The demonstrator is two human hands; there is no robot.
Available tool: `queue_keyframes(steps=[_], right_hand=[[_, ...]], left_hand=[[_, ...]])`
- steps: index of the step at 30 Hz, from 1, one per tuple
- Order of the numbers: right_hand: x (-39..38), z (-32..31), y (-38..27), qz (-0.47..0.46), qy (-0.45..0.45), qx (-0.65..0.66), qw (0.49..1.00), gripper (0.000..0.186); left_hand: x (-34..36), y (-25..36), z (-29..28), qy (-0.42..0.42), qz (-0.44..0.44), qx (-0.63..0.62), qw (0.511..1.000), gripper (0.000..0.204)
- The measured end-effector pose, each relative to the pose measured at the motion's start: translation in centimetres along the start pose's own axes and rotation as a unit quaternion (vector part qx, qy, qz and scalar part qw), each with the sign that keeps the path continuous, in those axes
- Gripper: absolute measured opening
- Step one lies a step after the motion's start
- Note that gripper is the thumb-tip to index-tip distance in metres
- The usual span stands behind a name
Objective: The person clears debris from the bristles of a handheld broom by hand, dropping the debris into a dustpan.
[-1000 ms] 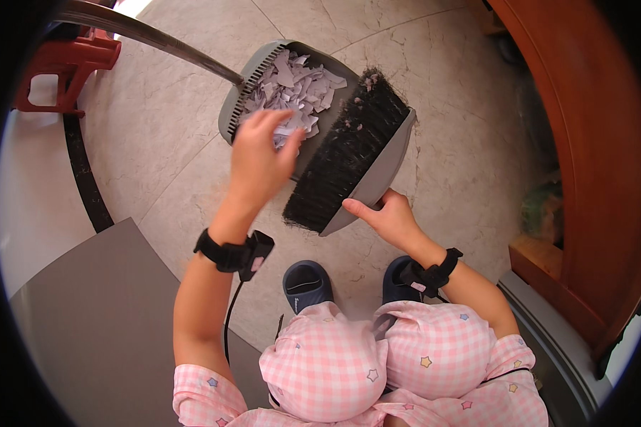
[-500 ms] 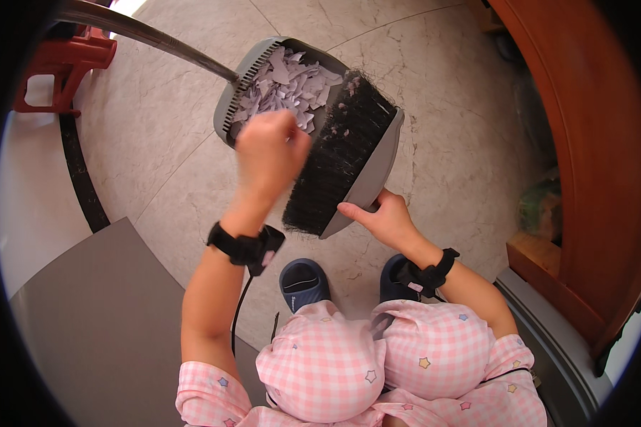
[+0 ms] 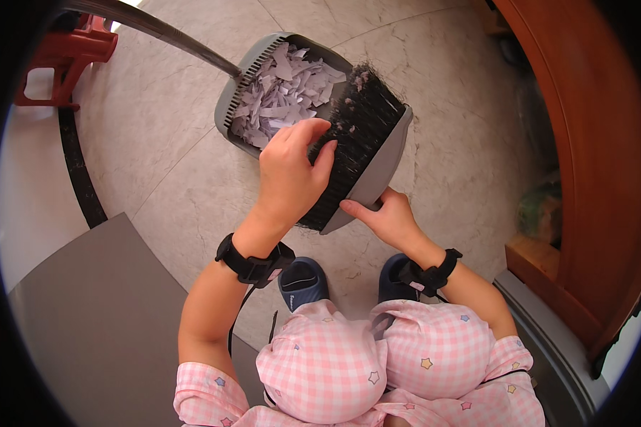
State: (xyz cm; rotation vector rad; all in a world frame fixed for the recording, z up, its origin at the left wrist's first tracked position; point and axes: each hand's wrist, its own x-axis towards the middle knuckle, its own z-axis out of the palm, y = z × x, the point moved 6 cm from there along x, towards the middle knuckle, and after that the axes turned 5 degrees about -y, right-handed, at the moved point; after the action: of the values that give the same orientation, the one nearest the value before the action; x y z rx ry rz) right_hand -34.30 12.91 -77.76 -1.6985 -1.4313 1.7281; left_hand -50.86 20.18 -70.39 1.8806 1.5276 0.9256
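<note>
My right hand (image 3: 388, 217) grips the grey plastic back of a broom head (image 3: 374, 178), thumb on the near face. Its black bristles (image 3: 360, 121) face up and to the left, with bits of grey fluff caught in them. My left hand (image 3: 295, 167) is at the bristles' left side, thumb and forefinger apart; nothing shows between them, and the other fingers are partly hidden. Just beyond it a grey dustpan (image 3: 223, 114) with a comb-toothed edge holds a heap of torn white paper scraps (image 3: 288, 82). The dustpan's metal pole (image 3: 164, 30) runs to the upper left.
A red stool (image 3: 71, 57) stands at the far left. Nearer on that side is a grey flat panel (image 3: 107, 299). Brown wooden furniture (image 3: 584, 142) curves along the right. My feet in blue slippers (image 3: 304, 283) rest on the pale tiled floor (image 3: 463, 128).
My left hand has moved from over the dustpan toward the bristles, to the right and nearer me, and its closed fingers have parted. My right hand keeps its hold with the broom head barely shifted.
</note>
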Motion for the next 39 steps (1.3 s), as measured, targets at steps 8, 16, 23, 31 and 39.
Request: queue_keyframes(steps=[8, 16, 23, 31, 39], right_hand=[[-0.9, -1.1, 1.7, 0.015, -0.009, -0.006, 1.0, 0.05], [-0.9, -1.5, 1.4, 0.012, 0.0, -0.018, 1.0, 0.049], [-1.2, -1.5, 0.3, -0.017, 0.044, -0.03, 0.998, 0.046], [-1.9, -2.7, 0.5, -0.028, 0.053, -0.067, 0.996, 0.042], [-2.1, -2.3, 1.2, -0.005, 0.029, 0.004, 1.0, 0.047]], left_hand=[[0.0, -0.2, 1.9, -0.021, -0.033, -0.016, 0.999, 0.011], [1.5, -2.7, -4.2, 0.068, -0.126, -0.04, 0.989, 0.007], [0.6, 4.7, 0.5, 0.048, 0.013, 0.011, 0.999, 0.014], [0.9, 4.1, 3.4, 0.016, -0.063, -0.015, 0.998, 0.01], [1.3, 0.0, 0.1, 0.079, -0.126, -0.006, 0.989, 0.007]])
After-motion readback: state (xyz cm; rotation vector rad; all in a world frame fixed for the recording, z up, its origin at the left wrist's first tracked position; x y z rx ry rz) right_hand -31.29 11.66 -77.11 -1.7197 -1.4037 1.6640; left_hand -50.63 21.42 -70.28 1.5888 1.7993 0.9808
